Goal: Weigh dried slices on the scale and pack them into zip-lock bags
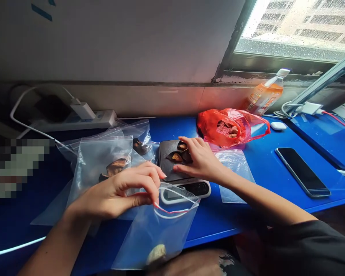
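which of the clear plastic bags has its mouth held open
The front bag, rim pinched by the left hand and holding a pale piece; it alone hangs over the front edge of the blue table.

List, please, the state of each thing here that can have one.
Held bag: open, pale piece inside.
Left hand: pinching its rim.
Right hand: thumb and fingers apart, at dark pieces.
Scale: loaded, reading not legible.
Red bag: open.
Drink bottle: capped.
Phone: screen dark.
White case: shut.
Window pane: wet.

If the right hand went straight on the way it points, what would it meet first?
Likely the dark curled pieces on the scale; the right hand appears to be touching them, though depth is unclear.
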{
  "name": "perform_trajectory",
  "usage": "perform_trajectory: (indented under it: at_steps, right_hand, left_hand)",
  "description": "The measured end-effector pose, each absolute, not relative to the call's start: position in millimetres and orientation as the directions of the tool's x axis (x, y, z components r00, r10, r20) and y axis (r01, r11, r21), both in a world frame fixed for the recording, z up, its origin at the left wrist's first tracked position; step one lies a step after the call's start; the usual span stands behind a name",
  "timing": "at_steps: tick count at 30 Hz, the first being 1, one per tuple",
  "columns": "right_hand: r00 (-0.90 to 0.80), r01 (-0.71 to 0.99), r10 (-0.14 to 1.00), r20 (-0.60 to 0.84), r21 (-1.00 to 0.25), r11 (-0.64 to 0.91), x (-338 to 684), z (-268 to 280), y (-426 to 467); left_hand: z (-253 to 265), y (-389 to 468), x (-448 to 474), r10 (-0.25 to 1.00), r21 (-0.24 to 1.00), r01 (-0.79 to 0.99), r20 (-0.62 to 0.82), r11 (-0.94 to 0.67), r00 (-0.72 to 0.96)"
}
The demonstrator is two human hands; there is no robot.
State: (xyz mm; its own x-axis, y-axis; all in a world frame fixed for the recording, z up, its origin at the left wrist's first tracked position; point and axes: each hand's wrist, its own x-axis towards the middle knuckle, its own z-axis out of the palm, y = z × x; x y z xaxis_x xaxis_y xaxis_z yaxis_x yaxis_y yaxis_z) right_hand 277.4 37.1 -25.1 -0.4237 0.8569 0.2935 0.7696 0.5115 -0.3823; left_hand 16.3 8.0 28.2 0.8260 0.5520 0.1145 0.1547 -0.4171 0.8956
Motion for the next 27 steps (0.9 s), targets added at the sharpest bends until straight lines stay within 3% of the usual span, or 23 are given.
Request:
perform_trajectory:
  at_steps: [6, 15, 18, 20, 23, 27]
  right_hand:
    - [-0.566, 0.722, 0.756, 0.330, -0.243, 0.647, 267, -36, 36]
    - [-0.667, 0.713, 0.690, 0.282, -0.030, 0.701, 274, -30, 55]
    - [-0.654, 0.724, 0.698, 0.291, -0.026, 0.689, 273, -27, 61]
    - [-0.621, 0.718, 0.722, 0.307, -0.146, 0.680, 274, -22, 61]
    - [-0.562, 0.620, 0.779, 0.278, -0.482, 0.619, 277, -5, 55]
    - [-0.632, 0.388, 0.773, 0.051, -0.843, 0.373, 281, 28, 36]
  left_hand:
    - [27, 8, 13, 0.575, 0.904, 0.165, 0.103, -0.394, 0.812]
    - [25, 8, 14, 0.567, 0.905, 0.148, 0.116, -0.399, 0.816]
    - [22, 8, 12, 0.580, 0.906, 0.165, 0.103, -0.390, 0.808]
    - [22, 8, 11, 0.592, 0.904, 0.175, 0.101, -0.390, 0.799]
    - [23, 8, 12, 0.635, 0.902, 0.196, 0.105, -0.385, 0.765]
    - [23, 9, 15, 0.675, 0.901, 0.213, 0.111, -0.379, 0.730]
